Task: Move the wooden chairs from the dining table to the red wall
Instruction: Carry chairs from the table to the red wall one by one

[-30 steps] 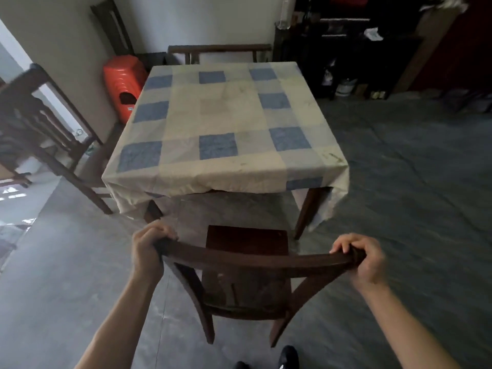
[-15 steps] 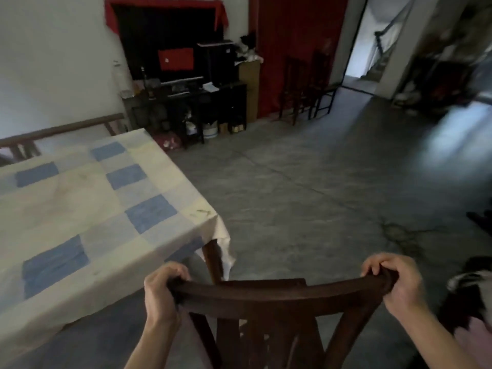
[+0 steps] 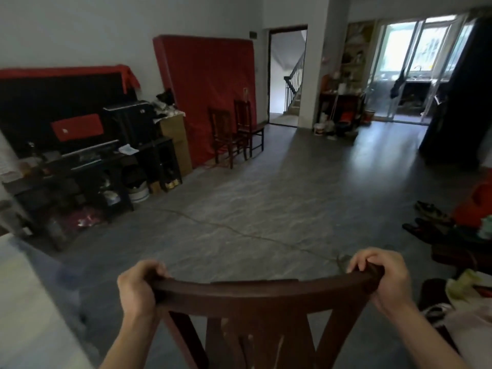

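Head view — chair (image 3: 261, 295) (seat, legs) cut off.

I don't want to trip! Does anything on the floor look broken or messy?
A thin crack-like line runs across the grey floor ahead, and dark shoes lie scattered loose on it at the right.

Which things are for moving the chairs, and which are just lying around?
For the job: held chair, left hand, right hand, red wall, nearer chair by it, farther chair by it.
Just lying about: shoes, cardboard box, black printer.
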`<state>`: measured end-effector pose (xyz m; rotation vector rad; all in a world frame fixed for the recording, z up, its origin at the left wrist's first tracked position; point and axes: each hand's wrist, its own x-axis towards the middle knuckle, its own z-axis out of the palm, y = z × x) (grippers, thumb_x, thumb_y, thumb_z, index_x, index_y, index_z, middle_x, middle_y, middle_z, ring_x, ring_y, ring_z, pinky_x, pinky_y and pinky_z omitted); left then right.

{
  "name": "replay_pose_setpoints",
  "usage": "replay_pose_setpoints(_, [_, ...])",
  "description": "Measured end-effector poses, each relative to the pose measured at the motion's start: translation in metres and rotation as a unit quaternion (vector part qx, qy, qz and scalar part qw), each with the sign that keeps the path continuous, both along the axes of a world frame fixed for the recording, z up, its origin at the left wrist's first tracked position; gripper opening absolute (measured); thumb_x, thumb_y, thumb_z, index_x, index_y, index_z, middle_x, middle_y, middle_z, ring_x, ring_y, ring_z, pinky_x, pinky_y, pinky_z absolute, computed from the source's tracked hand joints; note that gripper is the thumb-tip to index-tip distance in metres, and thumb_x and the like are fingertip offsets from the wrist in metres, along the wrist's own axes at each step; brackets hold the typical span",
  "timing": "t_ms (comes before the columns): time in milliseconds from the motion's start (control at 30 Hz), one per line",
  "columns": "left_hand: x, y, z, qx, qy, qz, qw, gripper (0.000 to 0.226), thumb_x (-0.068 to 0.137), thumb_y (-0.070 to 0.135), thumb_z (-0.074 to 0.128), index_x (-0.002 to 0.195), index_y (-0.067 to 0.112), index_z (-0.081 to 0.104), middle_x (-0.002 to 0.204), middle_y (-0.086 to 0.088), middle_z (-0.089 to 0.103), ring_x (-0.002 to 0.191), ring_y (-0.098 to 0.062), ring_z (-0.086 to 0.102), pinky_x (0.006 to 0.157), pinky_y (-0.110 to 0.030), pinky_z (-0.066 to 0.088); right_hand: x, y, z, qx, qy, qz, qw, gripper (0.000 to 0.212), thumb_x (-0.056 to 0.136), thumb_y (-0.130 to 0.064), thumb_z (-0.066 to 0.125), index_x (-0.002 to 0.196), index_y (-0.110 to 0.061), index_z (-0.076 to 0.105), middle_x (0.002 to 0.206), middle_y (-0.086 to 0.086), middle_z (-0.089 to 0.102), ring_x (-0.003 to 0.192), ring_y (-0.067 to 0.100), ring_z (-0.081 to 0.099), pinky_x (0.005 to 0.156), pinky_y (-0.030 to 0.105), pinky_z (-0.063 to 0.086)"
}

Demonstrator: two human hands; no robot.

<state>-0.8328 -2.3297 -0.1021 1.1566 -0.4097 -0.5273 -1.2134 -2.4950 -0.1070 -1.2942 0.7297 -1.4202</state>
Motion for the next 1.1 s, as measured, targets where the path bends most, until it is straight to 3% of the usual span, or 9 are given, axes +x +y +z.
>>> replay_pose_setpoints(267, [0.090,-0.224,0.000,-0.014,0.001,-0.027,1.000,0.017,0.053,0.028,0.060,0.042,0.016,0.054,0.050,-0.007,0.051,0.061,-0.031,0.045,0.064,-0.041,0.035,0.083,-0.200,0.009,0.001,0.025,-0.035,0.999,0.028,0.071,-0.012,0.042,0.048,-0.004,0.056,0.053,0.024,0.058,0.052,0.033,0.053,0.054,0.029,0.043])
replay_pose_setpoints(633, [0.227,-0.565,0.033,-0.001,0.016,-0.071,0.997,0.023,0.062,0.019,0.057,0.040,0.017,0.053,0.049,-0.003,0.049,0.052,-0.022,0.044,0.054,-0.035,0.035,0.220,-0.500,0.039,0.006,0.012,-0.095,0.995,0.028,0.067,-0.011,0.040,0.044,-0.004,0.056,0.050,0.021,0.057,0.048,0.028,0.054,0.050,0.025,0.041])
replay_pose_setpoints(900, [0.324,-0.821,0.029,0.013,0.026,-0.061,0.998,0.023,0.062,0.020,0.059,0.040,0.017,0.051,0.050,-0.004,0.050,0.050,-0.019,0.045,0.055,-0.036,0.033,0.322,-0.759,0.022,0.021,-0.012,-0.091,0.996,0.030,0.066,-0.011,0.039,0.043,-0.008,0.057,0.047,0.016,0.058,0.046,0.024,0.056,0.048,0.021,0.043])
replay_pose_setpoints(1100, [0.409,-0.996,0.048,0.021,-0.013,-0.038,0.999,0.022,0.059,0.026,0.059,0.039,0.018,0.053,0.047,-0.002,0.053,0.048,-0.018,0.046,0.057,-0.036,0.034,0.411,-0.939,0.041,0.010,-0.005,-0.091,0.996,0.029,0.065,-0.013,0.041,0.043,-0.008,0.057,0.047,0.017,0.058,0.046,0.027,0.055,0.049,0.026,0.041])
